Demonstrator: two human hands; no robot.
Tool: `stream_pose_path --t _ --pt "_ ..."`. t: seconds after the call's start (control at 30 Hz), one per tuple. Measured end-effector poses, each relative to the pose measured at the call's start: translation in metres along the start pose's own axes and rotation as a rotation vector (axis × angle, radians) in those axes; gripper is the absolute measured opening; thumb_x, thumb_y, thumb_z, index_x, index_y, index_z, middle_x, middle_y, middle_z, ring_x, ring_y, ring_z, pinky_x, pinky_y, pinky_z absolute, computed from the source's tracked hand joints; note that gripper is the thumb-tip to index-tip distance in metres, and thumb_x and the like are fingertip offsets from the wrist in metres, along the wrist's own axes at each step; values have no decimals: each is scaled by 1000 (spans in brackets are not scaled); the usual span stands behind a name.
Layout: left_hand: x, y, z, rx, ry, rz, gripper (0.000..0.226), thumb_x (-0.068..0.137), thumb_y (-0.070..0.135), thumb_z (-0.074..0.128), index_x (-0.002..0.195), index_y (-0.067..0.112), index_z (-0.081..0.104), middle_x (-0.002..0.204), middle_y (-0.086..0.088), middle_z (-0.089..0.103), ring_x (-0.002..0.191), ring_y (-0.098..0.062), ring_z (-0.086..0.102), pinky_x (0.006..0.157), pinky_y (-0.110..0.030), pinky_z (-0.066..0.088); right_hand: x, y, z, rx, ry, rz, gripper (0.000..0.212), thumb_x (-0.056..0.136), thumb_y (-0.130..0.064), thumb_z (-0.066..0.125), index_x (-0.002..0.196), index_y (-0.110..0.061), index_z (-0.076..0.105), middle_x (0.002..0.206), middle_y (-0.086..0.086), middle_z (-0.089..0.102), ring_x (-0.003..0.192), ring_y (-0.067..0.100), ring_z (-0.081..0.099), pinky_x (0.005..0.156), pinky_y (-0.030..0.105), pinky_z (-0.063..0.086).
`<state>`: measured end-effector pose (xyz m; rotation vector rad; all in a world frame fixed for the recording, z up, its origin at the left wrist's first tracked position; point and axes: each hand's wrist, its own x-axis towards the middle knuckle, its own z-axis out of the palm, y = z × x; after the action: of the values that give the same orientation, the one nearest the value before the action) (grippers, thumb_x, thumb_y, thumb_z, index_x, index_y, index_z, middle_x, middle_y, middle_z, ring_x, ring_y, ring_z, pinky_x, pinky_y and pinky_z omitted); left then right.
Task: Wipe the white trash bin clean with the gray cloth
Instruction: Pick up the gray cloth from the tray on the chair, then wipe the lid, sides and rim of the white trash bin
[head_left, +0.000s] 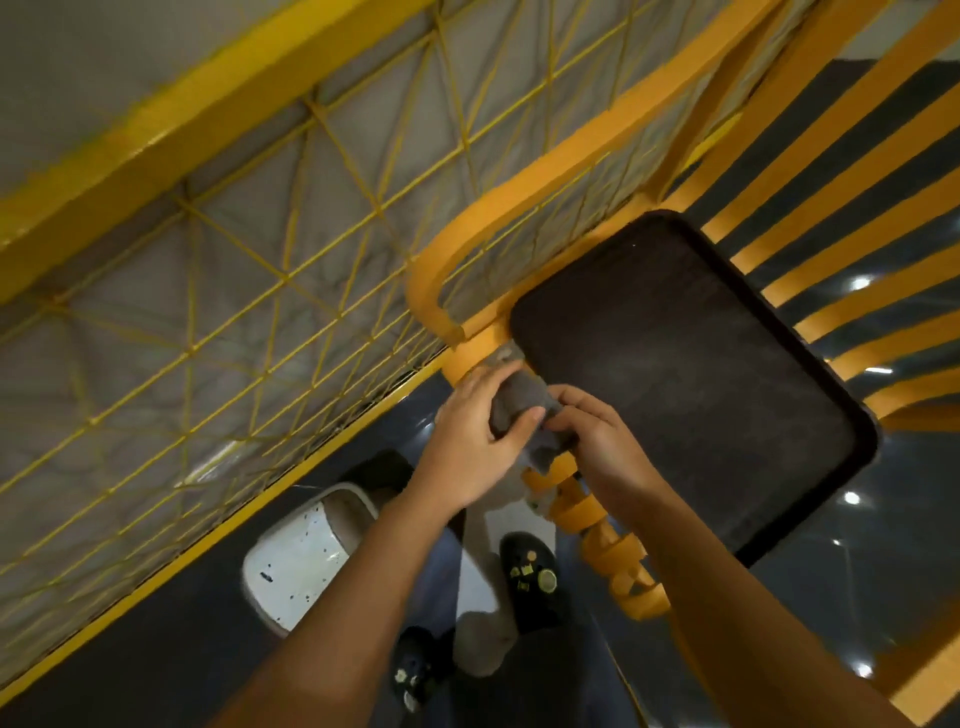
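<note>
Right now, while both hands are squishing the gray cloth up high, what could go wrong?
1. Both the left hand and the right hand hold the gray cloth well above the white trash bin, so bending down to it could bump an arm on the yellow frame or the dark tray.
2. The bin stands close by the feet; a step might knock it over.
3. The floor looks glossy, so it may be slippery.
</note>
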<state>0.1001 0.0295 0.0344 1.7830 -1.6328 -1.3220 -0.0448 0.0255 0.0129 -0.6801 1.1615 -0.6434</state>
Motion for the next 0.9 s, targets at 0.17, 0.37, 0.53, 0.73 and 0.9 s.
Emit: stream_pose_path --t 0.17,0.37,0.53,0.73,0.9 --pt "-40 -22 -28 -415 80 -173 49 84 27 63 129 25 43 124 6 55 118 -7 52 101 -28 44 8 5 41 -14 -161 8 27 80 -5 50 85 -21 71 89 6 69 87 20 64 78 31 50" --pt "-87 -71 -45 -842 348 -338 37 83 15 65 118 10 54 103 1 68 90 -4 67 69 -15 53 13 42 96 -105 -209 69 35 75 -37 71 107 -42 57 121 -1 56 109 16 57 82 27 51" --pt "-123 -127 -52 -872 444 -335 28 80 14 67 106 15 56 96 4 66 84 -1 65 64 -11 50 11 93 139 12 -398 235 53 83 -38 60 128 -11 51 125 12 59 115 24 58 97 40 48" --pt "-154 -199 -50 -636 521 -347 29 80 23 69 106 25 57 105 7 59 93 -1 56 68 -4 47 13 143 184 -28 -361 262 38 82 -29 59 116 -14 55 114 9 62 102 19 64 82 32 55" --pt "-165 -251 -41 -668 534 -314 17 85 24 63 100 33 61 95 18 63 88 8 60 73 -7 48 28 180 205 -122 -294 197 40 90 -24 50 123 0 48 112 18 57 99 23 60 86 35 51"
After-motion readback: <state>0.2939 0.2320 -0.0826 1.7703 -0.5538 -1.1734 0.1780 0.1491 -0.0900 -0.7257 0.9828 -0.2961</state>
